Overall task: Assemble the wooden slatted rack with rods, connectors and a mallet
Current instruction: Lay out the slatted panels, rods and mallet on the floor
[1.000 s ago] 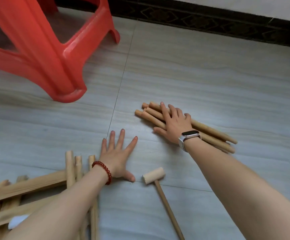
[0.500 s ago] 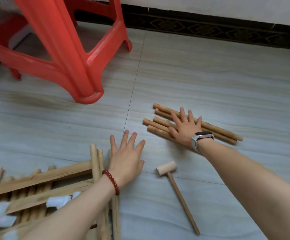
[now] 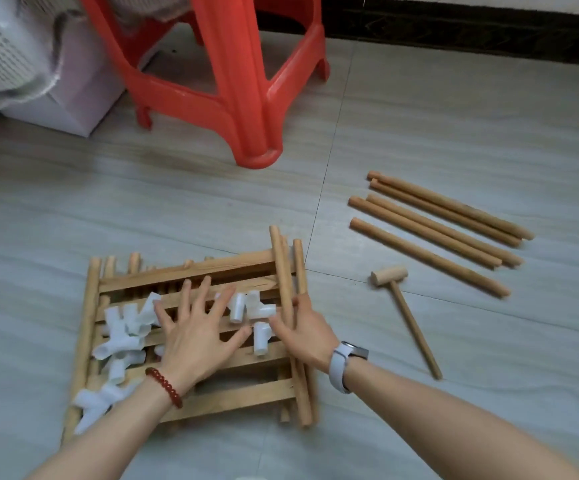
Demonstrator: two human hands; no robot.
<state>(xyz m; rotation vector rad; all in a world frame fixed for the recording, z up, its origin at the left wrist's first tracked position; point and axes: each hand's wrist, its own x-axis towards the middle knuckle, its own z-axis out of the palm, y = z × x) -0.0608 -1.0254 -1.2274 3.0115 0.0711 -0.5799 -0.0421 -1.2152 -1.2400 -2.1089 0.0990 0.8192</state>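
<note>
A: Hand status?

B: Left hand point(image 3: 198, 337) lies flat, fingers spread and straight, palm down on the pale wooden slatted panel stack point(image 3: 191, 344) at lower centre-left of the frame. It holds nothing. Forearm enters from the bottom left, red bead bracelet point(image 3: 164, 386) on the wrist.

A: Right?

B: Right hand point(image 3: 307, 336) is at the stack's right edge, on the bundle of round wooden rods point(image 3: 289, 306) lying across the slats. Thumb sits on the rods' right side, fingers on the left. Whether it grips them or only rests there, cannot tell; slightly blurred. White-strapped smartwatch point(image 3: 345, 362) on the wrist.

A: Parts?

B: White plastic tube connectors point(image 3: 121, 332) are scattered on the slats, left and right of the left hand. Five loose long wooden dowels point(image 3: 433, 233) lie side by side on the grey tile floor point(image 3: 454, 116) at right centre. The small wooden mallet point(image 3: 402, 306) lies between them and the stack, touching neither hand. Red plastic stool point(image 3: 232, 74) at top centre.
</note>
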